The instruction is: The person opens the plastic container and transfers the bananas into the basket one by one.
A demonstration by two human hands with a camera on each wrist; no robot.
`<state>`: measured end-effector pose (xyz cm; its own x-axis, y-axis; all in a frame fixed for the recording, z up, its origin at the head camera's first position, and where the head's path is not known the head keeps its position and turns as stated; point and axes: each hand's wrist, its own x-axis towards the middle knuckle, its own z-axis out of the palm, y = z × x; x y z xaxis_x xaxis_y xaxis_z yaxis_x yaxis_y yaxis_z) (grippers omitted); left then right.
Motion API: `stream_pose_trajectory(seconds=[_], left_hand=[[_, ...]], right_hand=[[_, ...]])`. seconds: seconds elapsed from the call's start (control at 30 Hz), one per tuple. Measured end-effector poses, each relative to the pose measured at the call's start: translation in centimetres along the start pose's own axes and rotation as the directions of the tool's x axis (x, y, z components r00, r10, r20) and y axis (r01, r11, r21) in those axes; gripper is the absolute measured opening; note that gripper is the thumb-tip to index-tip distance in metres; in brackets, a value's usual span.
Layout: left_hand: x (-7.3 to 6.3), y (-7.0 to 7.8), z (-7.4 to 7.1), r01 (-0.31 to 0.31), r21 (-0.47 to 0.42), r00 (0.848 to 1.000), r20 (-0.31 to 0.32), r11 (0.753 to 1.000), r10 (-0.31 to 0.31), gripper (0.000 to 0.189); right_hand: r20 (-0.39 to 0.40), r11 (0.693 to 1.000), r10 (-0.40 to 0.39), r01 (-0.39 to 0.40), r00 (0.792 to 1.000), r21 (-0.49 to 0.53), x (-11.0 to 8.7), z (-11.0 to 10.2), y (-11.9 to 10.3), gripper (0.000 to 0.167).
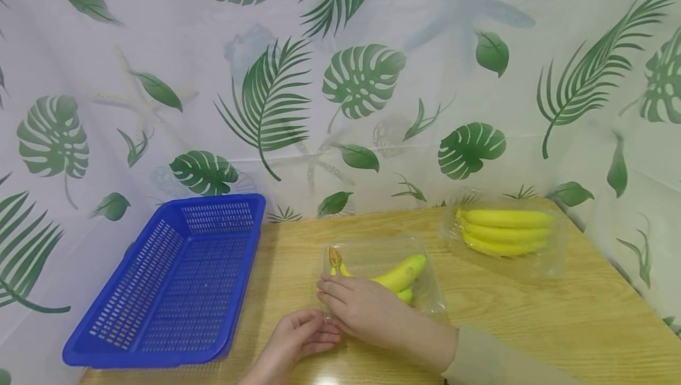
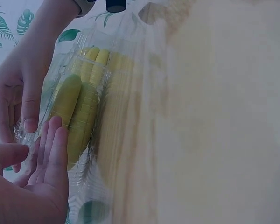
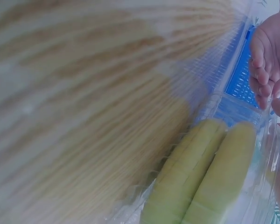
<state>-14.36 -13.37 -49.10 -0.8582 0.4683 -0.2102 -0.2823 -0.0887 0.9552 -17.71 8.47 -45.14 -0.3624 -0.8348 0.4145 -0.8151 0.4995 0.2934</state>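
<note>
Front bananas (image 1: 402, 272): in the front clear plastic box (image 1: 433, 294), on the bench (image 1: 585, 314); brown stem end at far left, greenish tip to the right; right hand (image 1: 367, 309) hides the middle of the bunch
Front box placement: flat, directly ahead of the person; probably set there so both hands reach its near left corner at once; can't tell if a lid is shut
Right hand state: reaches across the box, back of the hand up; in the left wrist view thumb and fingers lie about the plastic edge; pinching or only touching, can't tell; likely there to steady that corner
Left hand (image 1: 302, 336) state: same near left corner, palm turned up, fingers relaxed and not gripping; likely backs up the edge from the other side
Rear bananas (image 1: 502, 233): in rear clear packaging (image 1: 555, 262), far right of the bench; yellow fruit side by side; set back, which seems to leave room for the right sleeve (image 1: 495, 356)
Blue basket (image 1: 197, 290): slotted plastic, left side, opening up; well apart from the box, so seemingly clear of the left hand
Leaf-print sheet (image 1: 266, 101): hangs behind the bench; presumably just backdrop
</note>
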Motion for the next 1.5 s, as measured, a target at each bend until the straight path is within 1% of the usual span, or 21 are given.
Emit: stream_pose_trajectory(seconds=[0.33,0.57,0.67,0.87,1.0,1.17,1.3,1.5], left_hand=[[0.0,0.0,0.0,-0.012,0.003,1.000,0.014,1.000,0.011,0.039],[0.0,0.1,-0.1,-0.019,-0.010,1.000,0.018,1.000,0.019,0.035],[0.0,0.0,-0.1,-0.032,-0.015,0.999,0.024,0.999,0.032,0.034],[0.1,0.0,-0.4,-0.041,-0.003,0.999,0.036,0.999,0.041,0.038],[0.1,0.0,-0.5,-0.038,0.009,0.999,0.029,0.999,0.038,0.038],[0.2,0.2,-0.6,-0.022,0.020,1.000,0.016,1.000,0.021,0.036],[0.3,0.3,-0.6,-0.007,0.028,1.000,-0.001,1.000,0.007,0.035],[0.3,0.2,-0.7,0.007,0.029,1.000,-0.012,1.000,-0.007,0.033]], right_hand=[[-0.017,1.000,-0.005,0.005,1.000,-0.025,0.2,0.0,-0.1,0.039],[-0.068,0.999,-0.013,0.010,0.998,-0.041,0.4,0.0,-0.2,0.038],[-0.096,0.999,-0.013,0.009,0.995,-0.044,0.4,0.2,-0.2,0.040],[-0.143,0.998,-0.027,0.018,0.989,-0.065,0.4,0.8,-0.2,0.043],[-0.145,0.990,-0.067,0.048,0.987,-0.129,0.4,0.9,-0.2,0.044],[-0.131,0.969,-0.126,0.093,0.983,-0.229,0.4,1.0,-0.3,0.045],[-0.136,0.964,-0.136,0.099,0.981,-0.248,0.4,1.0,-0.3,0.044],[-0.150,0.960,-0.150,0.108,0.977,-0.258,0.4,1.2,-0.4,0.037]])
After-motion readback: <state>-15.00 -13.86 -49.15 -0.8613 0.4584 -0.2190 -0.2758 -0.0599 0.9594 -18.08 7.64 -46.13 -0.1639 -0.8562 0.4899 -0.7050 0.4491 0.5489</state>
